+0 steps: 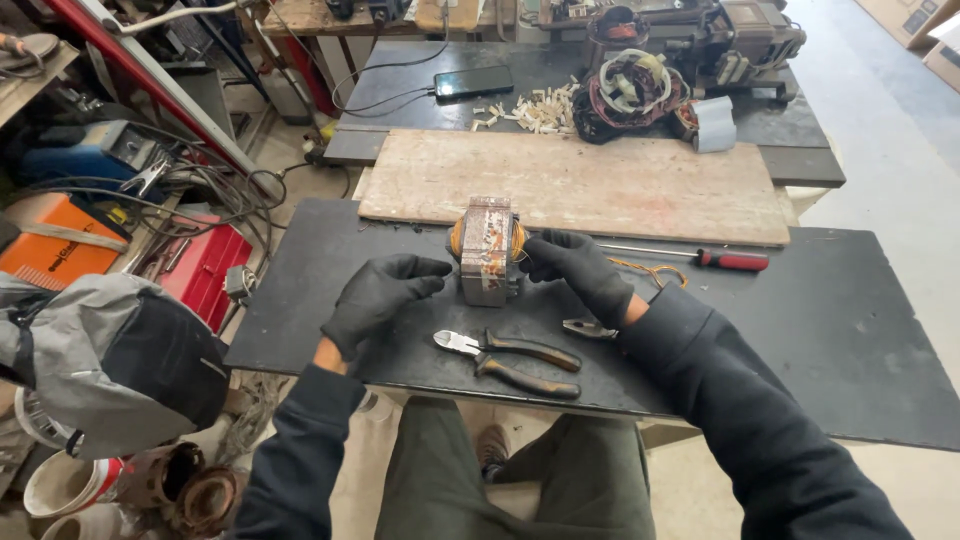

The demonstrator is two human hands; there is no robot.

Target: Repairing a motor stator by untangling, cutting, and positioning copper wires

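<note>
1. The small transformer [487, 250] stood upright on the dark table [820, 320], between both gloved hands.
2. The right hand [578, 268] touched its right winding, fingers curled on it.
3. The left hand [385, 298] lay just left, loosely curled, holding nothing, fingertips near but apart.
4. Side cutters [510, 360] lay nearer the person.

One head-worn camera looks steeply down, close over the dark workbench [800, 330], facing forward.
</note>
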